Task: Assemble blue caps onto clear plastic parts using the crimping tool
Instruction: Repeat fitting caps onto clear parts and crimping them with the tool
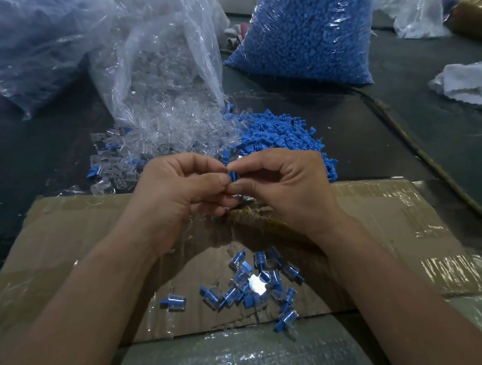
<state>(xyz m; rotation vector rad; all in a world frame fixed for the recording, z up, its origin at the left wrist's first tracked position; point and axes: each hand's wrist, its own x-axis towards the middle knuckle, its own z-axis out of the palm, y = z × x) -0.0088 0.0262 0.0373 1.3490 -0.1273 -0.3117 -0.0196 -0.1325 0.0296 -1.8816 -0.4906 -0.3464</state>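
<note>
My left hand (179, 186) and my right hand (281, 184) meet at the centre, above a cardboard sheet (70, 239). Between their fingertips they pinch one small blue cap (233, 176); whether a clear part sits under it is hidden by the fingers. Below my wrists lies a scatter of several clear parts with blue caps fitted (253, 282). Loose blue caps (282, 136) are heaped just beyond my right hand, and loose clear parts (130, 155) spill out beyond my left. A worn, wrapped object (252, 214) shows under my hands; I cannot tell if it is the crimping tool.
An open bag of clear parts (162, 65) stands behind the spill. To its right a full bag of blue caps (306, 26) leans. Another large plastic bag (11, 43) fills the far left. A white cloth (473, 83) and a thin stick (441, 173) lie at the right.
</note>
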